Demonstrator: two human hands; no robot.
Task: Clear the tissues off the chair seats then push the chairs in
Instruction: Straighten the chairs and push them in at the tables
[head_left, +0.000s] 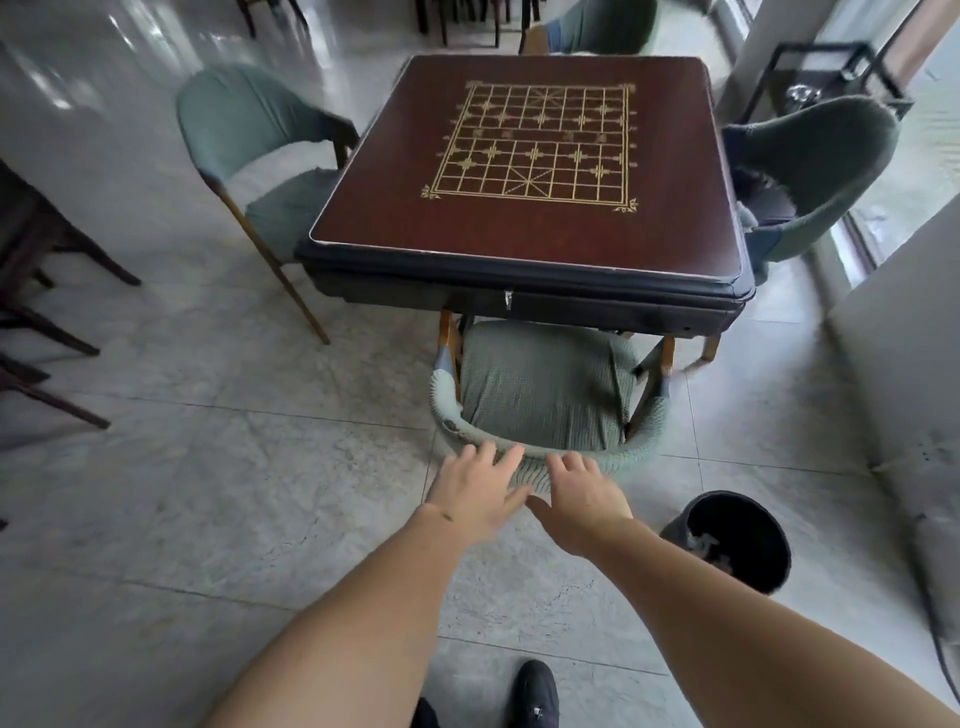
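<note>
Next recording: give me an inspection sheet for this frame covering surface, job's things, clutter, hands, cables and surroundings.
Surface: square table with a printed chessboard grid; nothing on top.
Job's things: near chair, seat bare, front under the table edge; left chair and right chair also partly tucked in; far chair mostly hidden. No tissues seen on any visible seat.
Clutter: black bin on the floor at right, pale scraps inside.
Hands: left hand and right hand open, flat against the near chair's backrest.
Cables: one dark cable along the right edge.
Surroundings: tiled floor, dark chair legs at left.
</note>
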